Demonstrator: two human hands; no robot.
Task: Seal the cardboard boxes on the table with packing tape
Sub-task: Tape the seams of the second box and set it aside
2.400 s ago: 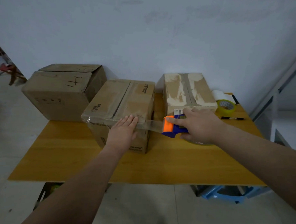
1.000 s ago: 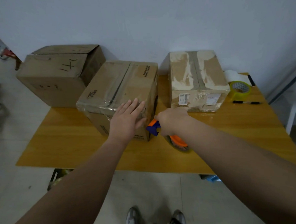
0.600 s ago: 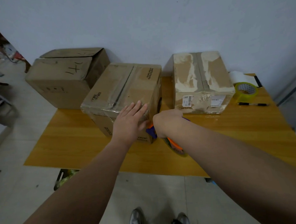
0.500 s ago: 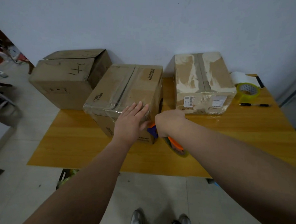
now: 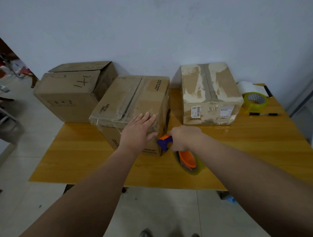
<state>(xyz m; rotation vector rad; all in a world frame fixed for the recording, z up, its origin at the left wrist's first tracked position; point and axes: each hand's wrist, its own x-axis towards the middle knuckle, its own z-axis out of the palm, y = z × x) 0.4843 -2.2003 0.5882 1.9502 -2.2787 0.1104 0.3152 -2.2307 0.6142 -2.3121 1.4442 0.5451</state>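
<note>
**Hands**
- The left hand (image 5: pixel 137 132) lies flat on the near right corner of the middle box (image 5: pixel 132 105). The fingers are straight and close together on the top face. The thumb rests on the front face.
- The right hand (image 5: pixel 184 139) grips the dispenser (image 5: pixel 164 143). The fingers are curled round the handle and hide most of it.

**Dispenser**
- The blue head touches the near right vertical edge of the middle box, just beside the left thumb.
- The orange hub with its tape roll (image 5: pixel 189 163) hangs below the right wrist, over the table (image 5: pixel 250 141).

**Boxes**
- The middle box stands on the table, turned at an angle to the table's edge. Clear tape (image 5: pixel 108 119) runs wrinkled along its near top edge. A further strip runs along the centre seam of the top.
- The right box (image 5: pixel 210 93) stands on the table against the wall (image 5: pixel 149 30), apart from the middle box. Its top shows torn pale patches and a strip along the centre seam. Two labels sit on its front face.
- The left box (image 5: pixel 73 93) stands at the table's far left corner. It bears handwritten marks on its near top flap. Whether it rests fully on the table cannot be told.

**Other items**
- A spare roll (image 5: pixel 255 101) of yellowish tape lies right of the right box.
- A paper roll (image 5: pixel 247 86) lies behind the spare roll.
- A pen (image 5: pixel 263 114) lies in front of the spare roll.
- Two shoes (image 5: pixel 145 236) show on the floor at the bottom edge.
</note>
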